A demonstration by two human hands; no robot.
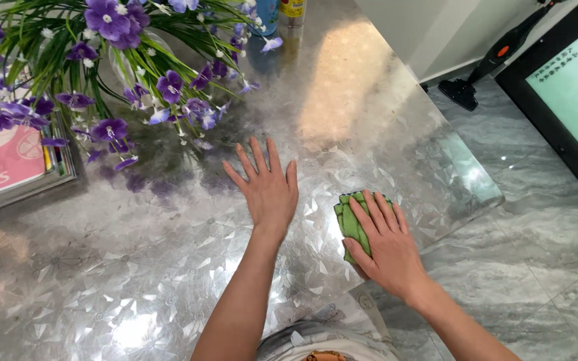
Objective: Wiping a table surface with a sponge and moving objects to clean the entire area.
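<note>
The right hand (386, 244) presses flat on a folded green cloth (350, 224) near the patterned glass table's (168, 281) right edge, its long axis running away from the person, while the left hand (267, 190), empty with 5 fingers spread, rests just beside it.

Right hand (386, 244) presses green cloth (350, 224) on table (168, 267), left hand (269, 190) flat

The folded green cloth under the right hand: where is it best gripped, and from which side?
Probably the folded green cloth's left edge, approached from the left: its folds bunch up there, uncovered, while the right hand lies flat over the rest. The left hand rests beside it on the shiny patterned table.
</note>
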